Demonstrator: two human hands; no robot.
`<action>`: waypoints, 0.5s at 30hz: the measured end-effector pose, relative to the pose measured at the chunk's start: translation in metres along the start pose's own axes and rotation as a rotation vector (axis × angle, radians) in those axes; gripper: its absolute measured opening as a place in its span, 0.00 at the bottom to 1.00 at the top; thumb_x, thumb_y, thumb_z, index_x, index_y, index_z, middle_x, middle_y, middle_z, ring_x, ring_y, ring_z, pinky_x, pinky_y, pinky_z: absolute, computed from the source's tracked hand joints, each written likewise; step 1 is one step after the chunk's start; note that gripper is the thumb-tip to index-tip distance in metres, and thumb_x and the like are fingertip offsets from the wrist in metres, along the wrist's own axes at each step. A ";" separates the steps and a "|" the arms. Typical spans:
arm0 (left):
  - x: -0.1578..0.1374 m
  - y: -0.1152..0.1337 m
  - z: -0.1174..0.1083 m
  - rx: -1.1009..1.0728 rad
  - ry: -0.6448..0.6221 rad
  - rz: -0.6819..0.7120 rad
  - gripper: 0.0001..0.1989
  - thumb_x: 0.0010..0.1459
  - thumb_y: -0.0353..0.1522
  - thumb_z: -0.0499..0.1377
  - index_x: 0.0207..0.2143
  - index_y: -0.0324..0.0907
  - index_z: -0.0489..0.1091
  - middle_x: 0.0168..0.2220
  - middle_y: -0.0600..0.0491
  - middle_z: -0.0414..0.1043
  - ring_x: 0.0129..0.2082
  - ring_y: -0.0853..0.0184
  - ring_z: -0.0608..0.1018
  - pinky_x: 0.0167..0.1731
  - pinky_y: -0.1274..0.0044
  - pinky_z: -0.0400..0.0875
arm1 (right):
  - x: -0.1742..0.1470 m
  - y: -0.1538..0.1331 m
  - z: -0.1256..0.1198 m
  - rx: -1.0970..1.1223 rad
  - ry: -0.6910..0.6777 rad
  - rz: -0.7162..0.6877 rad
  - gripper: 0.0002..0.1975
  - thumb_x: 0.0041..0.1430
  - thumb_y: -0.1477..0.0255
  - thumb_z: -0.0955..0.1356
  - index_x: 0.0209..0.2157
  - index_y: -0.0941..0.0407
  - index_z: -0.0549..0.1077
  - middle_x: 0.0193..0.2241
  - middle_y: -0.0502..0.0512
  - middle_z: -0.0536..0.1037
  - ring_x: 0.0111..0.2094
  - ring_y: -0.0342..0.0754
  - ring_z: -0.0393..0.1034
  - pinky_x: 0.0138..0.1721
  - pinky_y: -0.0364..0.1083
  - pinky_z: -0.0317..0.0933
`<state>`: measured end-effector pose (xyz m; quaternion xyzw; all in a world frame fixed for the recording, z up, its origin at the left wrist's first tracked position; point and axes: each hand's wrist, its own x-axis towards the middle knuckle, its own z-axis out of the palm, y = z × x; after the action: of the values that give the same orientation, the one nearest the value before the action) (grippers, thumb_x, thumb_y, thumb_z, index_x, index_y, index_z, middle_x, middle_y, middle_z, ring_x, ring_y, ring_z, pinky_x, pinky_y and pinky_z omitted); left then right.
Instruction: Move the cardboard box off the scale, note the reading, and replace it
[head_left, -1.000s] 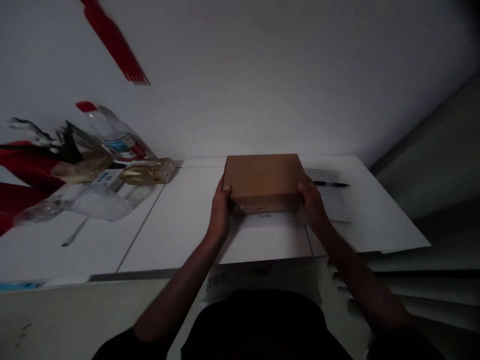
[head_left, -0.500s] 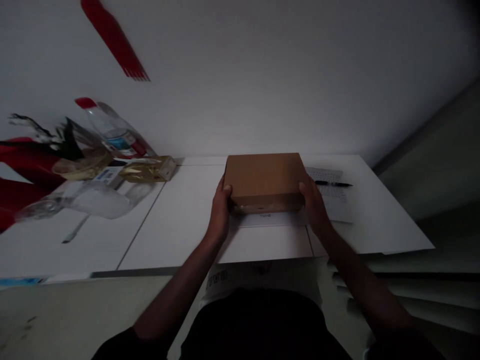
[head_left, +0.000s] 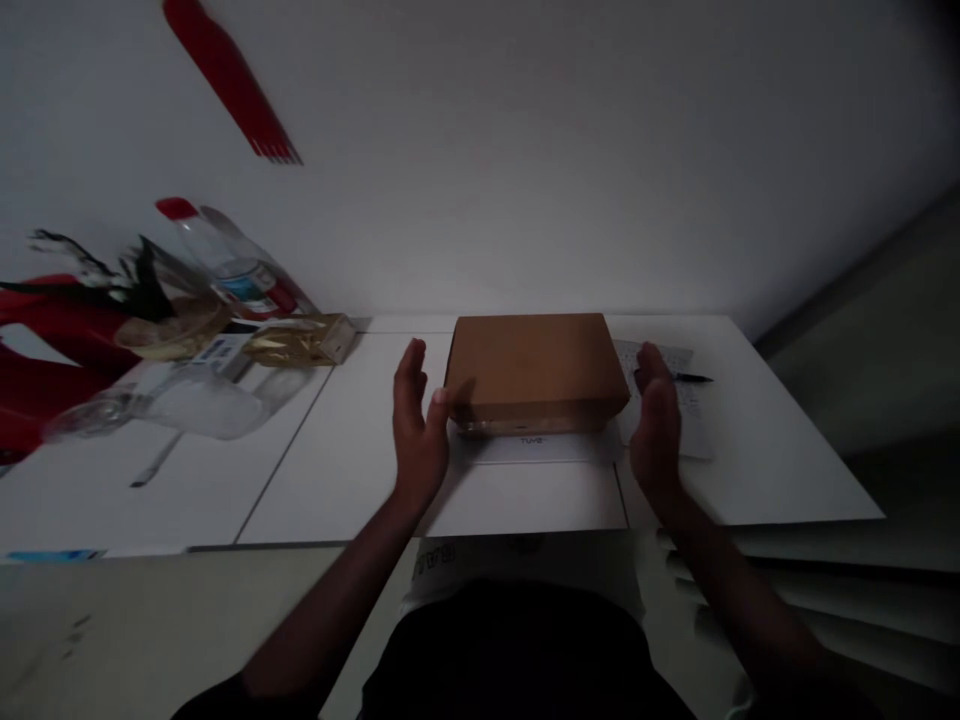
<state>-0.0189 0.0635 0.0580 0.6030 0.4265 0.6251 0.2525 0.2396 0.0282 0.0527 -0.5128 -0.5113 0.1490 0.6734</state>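
A closed brown cardboard box (head_left: 536, 362) rests on the white table, partly over a flat white item (head_left: 547, 448) with dark lettering along its front. Just left of the box, my left hand (head_left: 420, 430) is open, with its thumb close to the box's near left corner; whether it touches I cannot tell. To the right, my right hand (head_left: 658, 425) is open too and apart from the box. Behind that hand lie a sheet of handwritten paper (head_left: 694, 430) and a black pen (head_left: 694, 378), both partly hidden.
Leftward on the table (head_left: 322, 490) are a clear plastic bottle (head_left: 202, 403) on its side, a gold packet (head_left: 292, 343), and a woven basket (head_left: 184, 335). A red-capped bottle (head_left: 240, 270) leans at the wall. Red objects (head_left: 67, 330) stand at the far left.
Both hands have let go of the cardboard box and spread outward, one to each side. The box stays on the table, and the view has shifted slightly.
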 end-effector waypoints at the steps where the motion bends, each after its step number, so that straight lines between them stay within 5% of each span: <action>1: 0.002 0.006 -0.002 0.022 0.005 0.117 0.30 0.67 0.47 0.57 0.68 0.52 0.57 0.69 0.49 0.55 0.70 0.55 0.58 0.68 0.59 0.55 | 0.001 -0.006 -0.003 0.006 0.029 -0.083 0.24 0.75 0.56 0.57 0.65 0.49 0.66 0.65 0.58 0.65 0.66 0.52 0.60 0.66 0.60 0.54; 5: 0.004 0.044 -0.004 0.000 -0.045 0.518 0.26 0.65 0.44 0.59 0.62 0.46 0.66 0.58 0.45 0.68 0.60 0.54 0.70 0.60 0.60 0.66 | -0.001 -0.033 -0.009 0.000 -0.020 -0.295 0.21 0.77 0.65 0.55 0.62 0.46 0.70 0.59 0.54 0.72 0.61 0.49 0.66 0.61 0.54 0.62; 8: -0.008 0.075 0.002 -0.072 -0.432 0.692 0.18 0.69 0.39 0.53 0.53 0.37 0.71 0.45 0.45 0.76 0.54 0.61 0.76 0.54 0.70 0.72 | -0.007 -0.051 -0.010 0.049 -0.357 -0.279 0.19 0.76 0.66 0.58 0.58 0.49 0.74 0.52 0.53 0.78 0.56 0.45 0.72 0.57 0.46 0.66; 11: -0.032 0.088 0.013 -0.425 -0.909 0.624 0.16 0.71 0.35 0.48 0.54 0.38 0.68 0.41 0.49 0.78 0.45 0.66 0.80 0.50 0.75 0.75 | -0.016 -0.063 -0.004 0.236 -0.738 -0.181 0.18 0.76 0.64 0.58 0.54 0.50 0.76 0.46 0.51 0.81 0.49 0.41 0.76 0.53 0.41 0.67; 12: -0.040 0.087 0.016 -0.470 -1.098 0.589 0.17 0.72 0.34 0.47 0.56 0.38 0.67 0.43 0.48 0.78 0.46 0.65 0.80 0.51 0.75 0.75 | -0.019 -0.065 -0.001 0.291 -0.851 -0.160 0.18 0.76 0.64 0.59 0.54 0.51 0.76 0.47 0.51 0.81 0.49 0.40 0.76 0.52 0.40 0.67; 14: -0.055 0.082 0.023 -0.484 -1.281 0.519 0.16 0.72 0.36 0.49 0.54 0.41 0.70 0.41 0.49 0.79 0.42 0.66 0.81 0.47 0.79 0.76 | -0.026 -0.067 0.007 0.376 -1.076 -0.094 0.18 0.75 0.66 0.60 0.58 0.54 0.74 0.50 0.55 0.80 0.52 0.42 0.75 0.54 0.41 0.67; 15: -0.060 0.079 0.025 -0.482 -1.433 0.374 0.17 0.71 0.38 0.50 0.54 0.41 0.71 0.42 0.48 0.78 0.43 0.66 0.81 0.46 0.80 0.77 | -0.029 -0.066 0.012 0.414 -1.186 -0.032 0.19 0.74 0.67 0.60 0.60 0.56 0.73 0.53 0.57 0.78 0.54 0.44 0.73 0.56 0.43 0.66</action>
<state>0.0301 -0.0205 0.0895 0.8503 -0.0973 0.1903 0.4810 0.1956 -0.0146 0.0918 -0.1943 -0.7660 0.4939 0.3626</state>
